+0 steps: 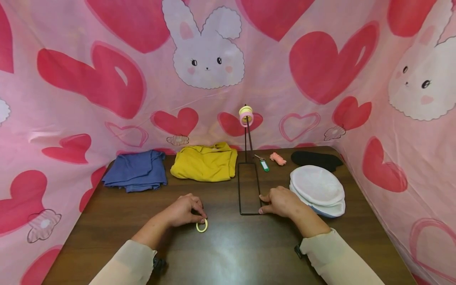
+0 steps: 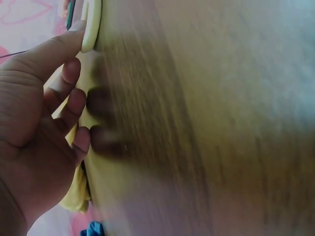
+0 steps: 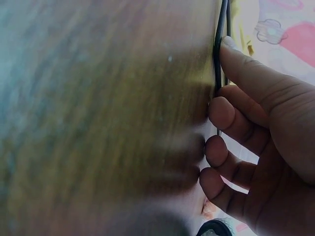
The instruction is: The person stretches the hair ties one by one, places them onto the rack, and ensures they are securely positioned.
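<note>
My left hand (image 1: 185, 210) pinches a pale yellow ring (image 1: 202, 226) between thumb and fingertips, low over the brown table. In the left wrist view the ring (image 2: 91, 27) stands on edge at the thumb tip, and the other fingers are bent near the tabletop. My right hand (image 1: 279, 202) holds the front right corner of a black wire stand (image 1: 249, 214) by its flat rectangular base. The right wrist view shows the thumb against the black wire (image 3: 221, 29). Yellow and pink rings (image 1: 246, 114) hang together on the stand's raised arm.
Behind lie a folded blue cloth (image 1: 137, 171) and a yellow cloth (image 1: 204, 163). Right of the stand are a key with green tag (image 1: 264, 164), a coral yarn bundle (image 1: 278, 159), a black cloth item (image 1: 316, 159) and a round white mesh item (image 1: 317, 186). A pink curtain (image 1: 267, 79) surrounds the table.
</note>
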The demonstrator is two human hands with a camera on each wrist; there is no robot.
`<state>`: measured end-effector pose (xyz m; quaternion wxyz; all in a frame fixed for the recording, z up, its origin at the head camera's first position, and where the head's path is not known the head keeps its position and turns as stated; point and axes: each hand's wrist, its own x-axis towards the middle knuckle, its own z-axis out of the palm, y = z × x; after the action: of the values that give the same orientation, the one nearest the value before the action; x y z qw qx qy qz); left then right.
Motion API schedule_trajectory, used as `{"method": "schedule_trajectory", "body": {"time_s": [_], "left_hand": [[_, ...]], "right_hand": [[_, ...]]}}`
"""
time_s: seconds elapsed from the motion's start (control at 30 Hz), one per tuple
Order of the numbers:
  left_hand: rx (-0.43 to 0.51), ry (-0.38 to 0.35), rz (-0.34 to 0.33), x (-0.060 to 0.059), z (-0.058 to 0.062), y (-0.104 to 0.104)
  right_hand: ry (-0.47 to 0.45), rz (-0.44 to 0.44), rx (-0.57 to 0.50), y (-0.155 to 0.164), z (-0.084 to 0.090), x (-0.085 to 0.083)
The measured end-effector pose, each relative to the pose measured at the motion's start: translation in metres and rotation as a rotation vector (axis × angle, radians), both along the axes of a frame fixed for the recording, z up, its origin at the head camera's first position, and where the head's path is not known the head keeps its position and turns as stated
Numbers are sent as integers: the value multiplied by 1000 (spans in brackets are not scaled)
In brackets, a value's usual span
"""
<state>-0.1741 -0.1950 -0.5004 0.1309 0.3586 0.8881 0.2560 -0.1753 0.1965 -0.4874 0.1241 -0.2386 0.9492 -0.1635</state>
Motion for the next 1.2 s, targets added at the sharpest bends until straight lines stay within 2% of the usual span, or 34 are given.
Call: {"method": "schedule_trajectory", "body": {"time_s": [0.2,0.5,0.7,0.77,0.97,1.07,1.2], "left_hand": [[26,17,-15,1,7,7],[107,57,35,-1,21,27],[196,97,112,-2,31,40],[240,78,150,-2,35,44],[381,-17,260,-1,54,59],[435,-13,285,-2,66,69],[504,18,278,-1,86,82]], "right_hand": [[-5,-1,1,0,0,0],[-4,-2,0,1,-2,1],[-8,0,-9,0,0,2],[-9,-1,-7,0,0,2],[-16,-6,-5,-1,1,2],[-24,-14,-3,-1,2,2],[-32,-15,-4,-1,2,2]]}}
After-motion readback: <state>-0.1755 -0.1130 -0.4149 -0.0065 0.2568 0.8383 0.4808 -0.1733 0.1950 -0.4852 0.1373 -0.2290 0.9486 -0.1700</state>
